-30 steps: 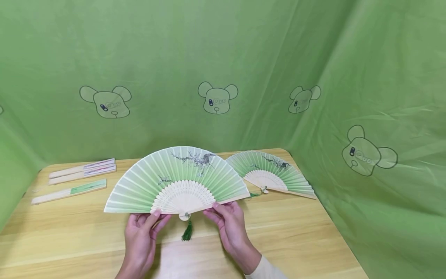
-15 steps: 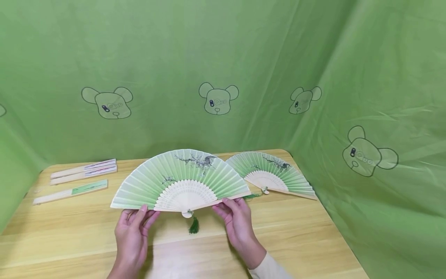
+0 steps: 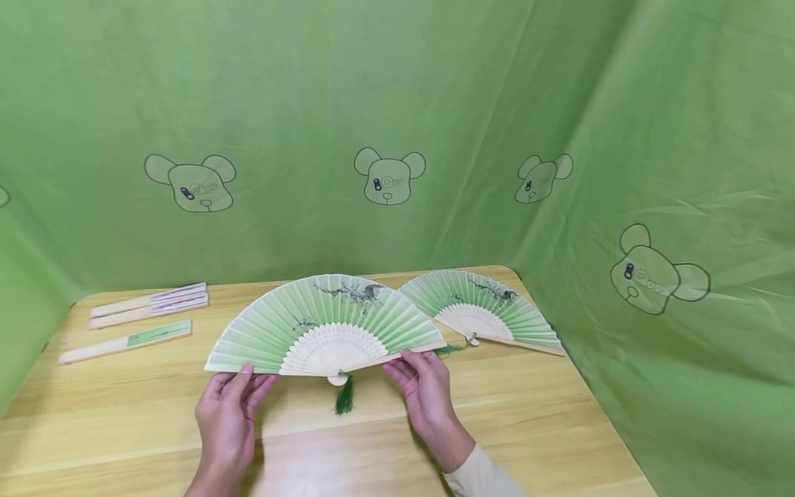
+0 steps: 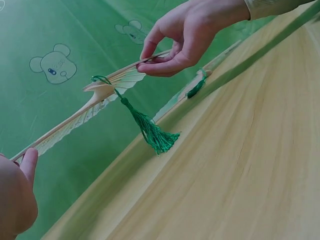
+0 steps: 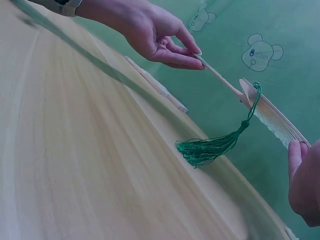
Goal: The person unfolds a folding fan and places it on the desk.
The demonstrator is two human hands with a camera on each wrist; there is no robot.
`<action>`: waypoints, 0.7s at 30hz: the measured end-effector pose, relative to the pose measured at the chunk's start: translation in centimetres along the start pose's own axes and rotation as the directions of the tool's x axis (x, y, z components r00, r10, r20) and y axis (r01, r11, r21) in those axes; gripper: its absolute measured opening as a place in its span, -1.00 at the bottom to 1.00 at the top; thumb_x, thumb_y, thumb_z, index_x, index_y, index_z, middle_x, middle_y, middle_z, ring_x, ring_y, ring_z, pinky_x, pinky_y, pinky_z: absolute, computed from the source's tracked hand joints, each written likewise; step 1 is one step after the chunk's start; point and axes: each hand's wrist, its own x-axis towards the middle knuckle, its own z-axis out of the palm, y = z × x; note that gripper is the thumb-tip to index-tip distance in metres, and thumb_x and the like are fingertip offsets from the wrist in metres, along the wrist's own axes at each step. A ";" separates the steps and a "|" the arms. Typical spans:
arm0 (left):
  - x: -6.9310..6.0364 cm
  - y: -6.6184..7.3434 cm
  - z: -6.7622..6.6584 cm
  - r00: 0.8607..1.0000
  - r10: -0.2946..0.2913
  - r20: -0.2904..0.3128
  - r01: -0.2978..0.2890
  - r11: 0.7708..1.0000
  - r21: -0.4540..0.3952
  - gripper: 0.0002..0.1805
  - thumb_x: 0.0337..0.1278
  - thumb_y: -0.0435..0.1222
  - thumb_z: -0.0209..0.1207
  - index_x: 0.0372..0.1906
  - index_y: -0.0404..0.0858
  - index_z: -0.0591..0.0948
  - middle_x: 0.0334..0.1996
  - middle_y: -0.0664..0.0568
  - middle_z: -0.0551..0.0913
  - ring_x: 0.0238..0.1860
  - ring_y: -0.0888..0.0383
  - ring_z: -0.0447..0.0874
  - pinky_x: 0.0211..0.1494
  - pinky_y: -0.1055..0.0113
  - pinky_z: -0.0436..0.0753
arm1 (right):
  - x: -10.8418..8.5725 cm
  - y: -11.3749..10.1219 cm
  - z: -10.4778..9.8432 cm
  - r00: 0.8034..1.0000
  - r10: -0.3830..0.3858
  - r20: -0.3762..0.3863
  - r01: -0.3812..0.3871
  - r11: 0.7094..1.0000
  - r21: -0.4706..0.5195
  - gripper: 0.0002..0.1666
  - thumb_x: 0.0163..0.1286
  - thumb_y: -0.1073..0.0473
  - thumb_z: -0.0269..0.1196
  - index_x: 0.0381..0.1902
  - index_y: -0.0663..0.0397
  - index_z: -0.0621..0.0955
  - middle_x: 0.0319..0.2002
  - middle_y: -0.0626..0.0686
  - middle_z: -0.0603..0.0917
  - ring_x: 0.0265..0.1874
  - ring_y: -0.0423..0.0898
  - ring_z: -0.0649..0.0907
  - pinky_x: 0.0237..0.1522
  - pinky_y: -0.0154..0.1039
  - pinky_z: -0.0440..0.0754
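A spread green-and-white folding fan (image 3: 335, 314) with a dark branch print is held up above the table by both hands. The left hand (image 3: 226, 417) pinches its lower left edge between thumb and fingers. At the lower right edge, the right hand (image 3: 428, 400) pinches the wooden guard. From the pivot between them hangs a green tassel (image 3: 344, 395), also visible in the left wrist view (image 4: 150, 127). Both wrist views show the fan nearly edge-on, with thumbs and fingers on its two outer ribs.
A second spread green fan (image 3: 475, 321) lies at the back right of the wooden table (image 3: 528, 428), partly behind the held one. At the back left lie a folded green fan (image 3: 127, 342) and two folded fans (image 3: 149, 305) side by side. Green cloth (image 3: 298, 138) surrounds the table.
The left hand has slid outward along the fan's lower edge, away from the pivot. The right hand has shifted slightly right. The fan has moved a little right and its top edge sits lower.
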 end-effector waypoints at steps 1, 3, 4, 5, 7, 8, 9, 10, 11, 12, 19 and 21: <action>0.2 0.0 -0.1 1.000 -0.006 -0.006 0.006 1.000 0.001 -0.76 0.42 -0.36 0.25 0.03 -0.40 0.53 -0.20 -0.05 0.77 -0.23 0.11 0.86 0.09 0.24 0.83 | 0.2 0.0 -0.1 1.000 0.003 -0.004 -0.003 1.000 -0.007 -0.66 0.53 0.35 0.13 0.20 0.28 0.41 -0.10 0.07 0.68 -0.15 -0.06 0.75 0.18 -0.13 0.82; 0.5 0.2 -0.4 1.000 -0.022 -0.008 0.022 1.000 -0.002 -0.78 0.41 -0.35 0.26 0.00 -0.40 0.55 -0.22 -0.04 0.78 -0.23 0.11 0.86 0.09 0.25 0.83 | 0.5 0.1 -0.3 1.000 0.008 -0.014 -0.009 1.000 -0.018 -0.66 0.53 0.34 0.13 0.19 0.28 0.40 -0.10 0.07 0.68 -0.15 -0.06 0.75 0.19 -0.12 0.81; 0.7 0.2 -0.5 1.000 -0.028 -0.015 0.027 1.000 -0.003 -0.80 0.42 -0.35 0.26 -0.02 -0.39 0.56 -0.23 -0.04 0.78 -0.24 0.12 0.87 0.08 0.25 0.83 | 0.7 0.2 -0.4 1.000 0.010 -0.020 -0.011 1.000 -0.023 -0.66 0.53 0.34 0.13 0.20 0.28 0.40 -0.10 0.07 0.68 -0.14 -0.06 0.75 0.19 -0.12 0.81; 0.8 0.3 -0.6 0.999 -0.033 -0.023 0.033 0.999 -0.003 -0.81 0.41 -0.35 0.26 -0.04 -0.39 0.57 -0.25 -0.04 0.78 -0.25 0.12 0.87 0.08 0.25 0.83 | 0.8 0.2 -0.5 1.000 0.011 -0.026 -0.012 1.000 -0.025 -0.67 0.53 0.34 0.13 0.20 0.28 0.40 -0.10 0.06 0.68 -0.15 -0.06 0.75 0.18 -0.13 0.81; 1.2 0.4 -0.8 0.999 -0.038 -0.031 0.038 0.999 -0.001 -0.84 0.41 -0.35 0.27 -0.08 -0.38 0.59 -0.26 -0.04 0.79 -0.25 0.12 0.87 0.08 0.25 0.84 | 1.1 0.3 -0.7 0.999 0.012 -0.036 -0.013 1.000 -0.025 -0.67 0.54 0.35 0.12 0.20 0.28 0.40 -0.11 0.06 0.68 -0.16 -0.07 0.76 0.17 -0.13 0.82; 1.3 0.4 -0.9 0.999 -0.038 -0.034 0.038 0.999 0.001 -0.84 0.40 -0.35 0.27 -0.08 -0.38 0.60 -0.26 -0.04 0.79 -0.25 0.11 0.87 0.08 0.26 0.84 | 1.3 0.3 -0.8 0.999 0.013 -0.037 -0.014 1.000 -0.028 -0.66 0.54 0.35 0.11 0.21 0.29 0.40 -0.11 0.06 0.69 -0.16 -0.07 0.76 0.17 -0.13 0.82; 1.5 0.5 -1.0 0.999 -0.038 -0.038 0.038 0.999 0.005 -0.85 0.40 -0.36 0.27 -0.09 -0.37 0.60 -0.26 -0.03 0.79 -0.26 0.12 0.87 0.07 0.26 0.84 | 1.4 0.3 -0.9 0.999 0.013 -0.037 -0.014 0.999 -0.031 -0.65 0.54 0.36 0.11 0.21 0.29 0.40 -0.12 0.06 0.69 -0.16 -0.07 0.76 0.16 -0.14 0.82; 1.7 0.5 -1.1 0.998 -0.041 -0.041 0.041 0.999 0.014 -0.85 0.39 -0.36 0.28 -0.08 -0.36 0.60 -0.26 -0.03 0.79 -0.26 0.12 0.87 0.07 0.27 0.84 | 1.5 0.3 -1.0 0.999 0.012 -0.036 -0.014 0.999 -0.039 -0.64 0.54 0.36 0.11 0.23 0.30 0.39 -0.12 0.06 0.69 -0.16 -0.07 0.76 0.16 -0.14 0.82; 1.8 0.5 -1.2 0.998 -0.043 -0.043 0.044 0.999 0.022 -0.85 0.38 -0.37 0.28 -0.08 -0.36 0.59 -0.26 -0.02 0.78 -0.26 0.12 0.86 0.06 0.27 0.84 | 1.6 0.3 -1.1 0.999 0.011 -0.034 -0.013 0.999 -0.045 -0.64 0.54 0.36 0.11 0.23 0.32 0.39 -0.13 0.06 0.69 -0.17 -0.07 0.76 0.15 -0.14 0.83; 2.0 0.6 -1.2 0.998 -0.046 -0.044 0.047 0.998 0.029 -0.84 0.37 -0.39 0.29 -0.07 -0.36 0.59 -0.27 -0.02 0.78 -0.26 0.12 0.86 0.06 0.28 0.84 | 1.8 0.3 -1.2 0.999 0.009 -0.033 -0.011 0.999 -0.052 -0.64 0.53 0.37 0.11 0.23 0.33 0.39 -0.14 0.06 0.68 -0.17 -0.08 0.75 0.15 -0.15 0.83; 3.3 1.1 -1.5 0.997 -0.057 -0.042 0.061 0.994 0.095 -0.82 0.32 -0.46 0.30 -0.09 -0.36 0.54 -0.37 0.01 0.79 -0.32 0.14 0.84 0.02 0.30 0.85 | 2.9 -0.1 -1.9 0.999 0.000 -0.050 -0.005 0.995 -0.101 -0.62 0.50 0.40 0.13 0.22 0.38 0.41 -0.20 0.09 0.69 -0.22 -0.08 0.75 0.09 -0.15 0.85; 3.6 1.2 -1.5 0.997 -0.061 -0.037 0.065 0.990 0.129 -0.84 0.34 -0.45 0.29 -0.11 -0.35 0.54 -0.38 0.02 0.79 -0.31 0.15 0.85 0.03 0.31 0.85 | 3.1 -0.2 -2.1 0.999 0.000 -0.054 -0.007 0.992 -0.126 -0.62 0.50 0.40 0.15 0.21 0.40 0.40 -0.21 0.10 0.70 -0.22 -0.07 0.77 0.08 -0.15 0.85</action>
